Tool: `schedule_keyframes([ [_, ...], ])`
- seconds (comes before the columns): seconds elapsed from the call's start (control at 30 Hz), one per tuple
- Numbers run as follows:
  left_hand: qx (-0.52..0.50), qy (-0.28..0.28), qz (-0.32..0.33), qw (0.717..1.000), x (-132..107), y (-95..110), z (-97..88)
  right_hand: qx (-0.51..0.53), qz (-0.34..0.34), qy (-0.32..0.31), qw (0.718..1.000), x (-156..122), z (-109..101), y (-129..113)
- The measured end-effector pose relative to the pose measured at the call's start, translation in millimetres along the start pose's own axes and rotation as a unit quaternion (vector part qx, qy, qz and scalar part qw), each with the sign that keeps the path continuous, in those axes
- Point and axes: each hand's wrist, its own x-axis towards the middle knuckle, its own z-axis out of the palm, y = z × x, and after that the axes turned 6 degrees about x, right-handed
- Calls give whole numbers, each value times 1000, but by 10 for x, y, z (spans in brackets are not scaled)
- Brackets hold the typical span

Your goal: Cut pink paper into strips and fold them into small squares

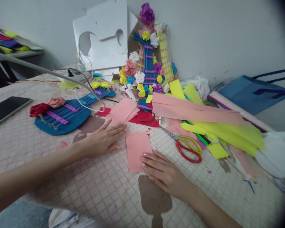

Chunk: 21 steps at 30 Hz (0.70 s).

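Nearest forearms: my left forearm [42,169] and right forearm [211,204] reach in low over the checked tabletop [97,186].
Phone [8,109]: lies dark-screened at the far left, well apart from my hands.
Blue toy guitar [71,115]: flat on the table, strung, with a red paper rose [39,110] beside a pink one [57,102].
Left hand [104,137]: palm down, fingers straight and slightly spread, pinching nothing; they sit beside the pink paper stack [123,109], and I cannot tell whether they touch it.
Pink paper sheet [136,145]: lies flat between my hands, its right side under my right fingertips.
Flowered guitar [149,63]: stands upright at the back, ringed with paper blooms.
Right hand [165,172]: palm down, fingers extended close together, pressing on the sheet, pinching nothing.
Scissors [188,148]: near that hand, one handle red, one yellow.
Pink paper strip [194,109]: stretches across yellow paper [235,136].
Blue bag [249,93]: farthest right, behind the strips.
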Motion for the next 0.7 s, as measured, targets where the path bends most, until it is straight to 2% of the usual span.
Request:
schedule_keyframes([
  [0.07, -4, 21, 1, 1000, 39, 36, -40, 1, 2, -1, 1000, -1, -3, 1],
  [0.13, -36, 20, 32, 999, 105, 124, -71, 2, 4, -9, 1000, -9, -7, 7],
  [0.27, -93, -31, 116, 988, 217, 292, -56, 11, 10, -14, 1000, -33, -5, 25],
  [0.33, -100, -54, 116, 987, 259, 323, -42, 17, 12, -11, 1000, -39, 1, 30],
  [0.43, -100, -54, 102, 988, 362, 323, -43, 24, 10, -8, 1000, -34, 5, 28],
  [0.53, -101, -63, 112, 987, 506, 276, -22, 36, 15, -10, 999, -32, 1, 28],
  [0.6, -104, -77, 95, 987, 577, 212, 13, 62, 27, -9, 998, -48, -1, 41],
  [0.7, -114, -66, 66, 989, 587, 94, 46, 118, 67, 43, 990, -96, -2, 86],
])
